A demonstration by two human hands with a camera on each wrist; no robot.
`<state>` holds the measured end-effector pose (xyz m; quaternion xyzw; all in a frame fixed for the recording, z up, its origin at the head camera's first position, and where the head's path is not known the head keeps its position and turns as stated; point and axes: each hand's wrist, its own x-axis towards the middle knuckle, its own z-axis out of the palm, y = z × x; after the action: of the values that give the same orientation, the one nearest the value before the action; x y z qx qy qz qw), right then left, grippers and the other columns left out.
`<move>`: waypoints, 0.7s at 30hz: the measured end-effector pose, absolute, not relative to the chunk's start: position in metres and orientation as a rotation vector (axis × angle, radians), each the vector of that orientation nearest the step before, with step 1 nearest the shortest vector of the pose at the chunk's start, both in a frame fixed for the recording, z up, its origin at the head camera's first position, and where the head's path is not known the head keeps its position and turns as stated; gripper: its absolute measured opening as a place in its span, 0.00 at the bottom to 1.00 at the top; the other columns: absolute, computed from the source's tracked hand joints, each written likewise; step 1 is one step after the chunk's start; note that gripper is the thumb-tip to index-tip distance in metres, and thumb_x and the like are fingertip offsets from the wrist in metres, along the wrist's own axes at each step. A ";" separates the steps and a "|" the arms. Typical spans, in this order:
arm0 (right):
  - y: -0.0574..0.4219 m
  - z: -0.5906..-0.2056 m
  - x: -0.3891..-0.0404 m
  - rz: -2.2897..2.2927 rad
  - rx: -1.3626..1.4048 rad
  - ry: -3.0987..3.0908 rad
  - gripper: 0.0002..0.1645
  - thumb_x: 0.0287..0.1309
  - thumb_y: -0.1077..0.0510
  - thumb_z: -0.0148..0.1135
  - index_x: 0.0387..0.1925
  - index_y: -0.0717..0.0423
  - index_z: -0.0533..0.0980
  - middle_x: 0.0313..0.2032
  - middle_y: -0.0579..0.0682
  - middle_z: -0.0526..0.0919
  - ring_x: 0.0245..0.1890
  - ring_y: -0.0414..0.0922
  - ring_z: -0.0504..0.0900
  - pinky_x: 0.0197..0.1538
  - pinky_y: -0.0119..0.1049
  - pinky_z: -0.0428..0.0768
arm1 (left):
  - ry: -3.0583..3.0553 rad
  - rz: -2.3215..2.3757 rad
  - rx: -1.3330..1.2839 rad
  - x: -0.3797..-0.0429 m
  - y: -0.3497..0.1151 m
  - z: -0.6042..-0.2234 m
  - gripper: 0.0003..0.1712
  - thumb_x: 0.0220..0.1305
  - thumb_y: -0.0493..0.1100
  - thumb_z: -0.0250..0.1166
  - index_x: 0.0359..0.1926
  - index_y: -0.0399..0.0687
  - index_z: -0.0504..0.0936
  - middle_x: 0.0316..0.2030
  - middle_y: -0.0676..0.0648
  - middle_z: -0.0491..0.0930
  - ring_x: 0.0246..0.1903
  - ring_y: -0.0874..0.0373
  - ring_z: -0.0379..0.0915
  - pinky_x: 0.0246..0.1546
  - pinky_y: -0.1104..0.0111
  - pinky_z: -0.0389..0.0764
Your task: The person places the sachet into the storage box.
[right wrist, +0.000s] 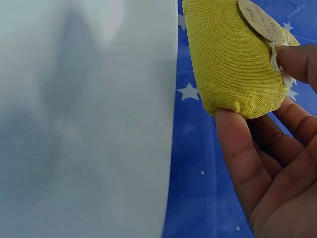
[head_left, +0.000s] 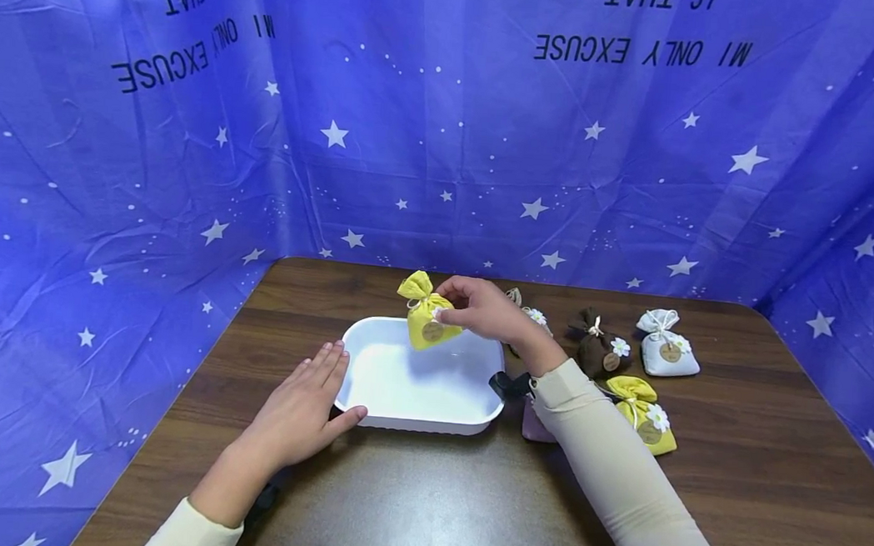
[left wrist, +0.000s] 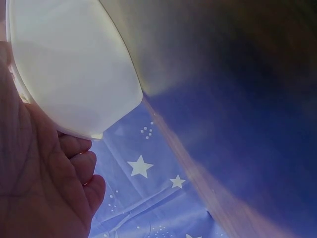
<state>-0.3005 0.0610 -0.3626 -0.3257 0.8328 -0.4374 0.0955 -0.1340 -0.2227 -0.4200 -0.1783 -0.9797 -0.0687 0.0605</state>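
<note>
In the head view a small yellow drawstring pouch (head_left: 431, 333) with a white flower and a round tag hangs above the far side of a white rectangular tub (head_left: 407, 392). My right hand (head_left: 483, 309) pinches the pouch by its side; the right wrist view shows thumb and fingers on the yellow cloth (right wrist: 233, 64). Flat along the tub's left rim lies my left hand (head_left: 301, 407), its fingers extended and the thumb by the near corner. From the left wrist, that hand (left wrist: 44, 168) touches the tub's white wall (left wrist: 74, 64).
Right of the tub lie a brown pouch (head_left: 599, 350), a white pouch (head_left: 668, 354) and another yellow pouch (head_left: 642, 411). A purple pouch (head_left: 538, 423) and a greyish pouch (head_left: 535, 315) are partly hidden by my right arm. Blue starry cloth (head_left: 445, 140) hangs behind the wooden table (head_left: 408, 497).
</note>
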 end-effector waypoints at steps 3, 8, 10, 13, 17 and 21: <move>0.052 -0.364 -0.302 -1.292 -0.988 2.448 0.14 0.59 0.59 0.69 0.46 0.57 0.79 0.37 0.49 0.83 0.37 0.44 0.80 0.34 0.36 0.80 | -2.967 -0.207 -0.532 -0.134 -0.223 -0.419 0.52 0.70 0.71 0.48 0.74 0.31 0.57 0.75 0.35 0.50 0.75 0.43 0.44 0.71 0.48 0.54; 0.040 -0.373 -0.303 -1.266 -1.034 2.406 0.13 0.58 0.61 0.69 0.45 0.58 0.79 0.36 0.48 0.83 0.36 0.43 0.79 0.36 0.34 0.79 | -2.974 -0.199 -0.540 -0.136 -0.221 -0.420 0.52 0.70 0.71 0.48 0.74 0.31 0.57 0.75 0.35 0.50 0.75 0.43 0.44 0.71 0.48 0.55; 0.034 -0.376 -0.303 -1.238 -1.068 2.400 0.14 0.58 0.62 0.69 0.46 0.58 0.80 0.36 0.48 0.83 0.36 0.43 0.79 0.38 0.34 0.79 | -2.972 -0.190 -0.540 -0.136 -0.221 -0.420 0.52 0.70 0.71 0.47 0.74 0.32 0.57 0.75 0.36 0.50 0.75 0.43 0.44 0.71 0.48 0.55; 0.024 -0.380 -0.302 -1.185 -1.110 2.397 0.14 0.58 0.62 0.69 0.46 0.57 0.80 0.36 0.47 0.83 0.36 0.42 0.78 0.40 0.33 0.78 | -2.965 -0.183 -0.539 -0.136 -0.221 -0.420 0.51 0.70 0.71 0.48 0.74 0.31 0.57 0.75 0.35 0.51 0.75 0.43 0.44 0.71 0.48 0.55; 0.012 -0.384 -0.299 -1.141 -1.131 2.409 0.14 0.57 0.61 0.69 0.46 0.57 0.79 0.36 0.46 0.84 0.35 0.42 0.78 0.40 0.32 0.79 | -2.960 -0.180 -0.541 -0.134 -0.222 -0.420 0.51 0.70 0.70 0.48 0.73 0.31 0.57 0.75 0.35 0.51 0.75 0.43 0.45 0.71 0.48 0.55; 0.002 -0.387 -0.297 -1.136 -1.146 2.398 0.14 0.58 0.61 0.69 0.45 0.57 0.79 0.36 0.46 0.84 0.35 0.42 0.78 0.40 0.32 0.79 | -2.963 -0.180 -0.541 -0.133 -0.222 -0.420 0.51 0.71 0.71 0.47 0.74 0.31 0.57 0.75 0.35 0.50 0.75 0.43 0.45 0.71 0.48 0.55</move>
<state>-0.2973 0.0020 -0.3873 -0.3933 0.8231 -0.3900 0.1251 -0.1332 -0.2217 -0.4196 -0.1788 -0.9801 -0.0596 0.0624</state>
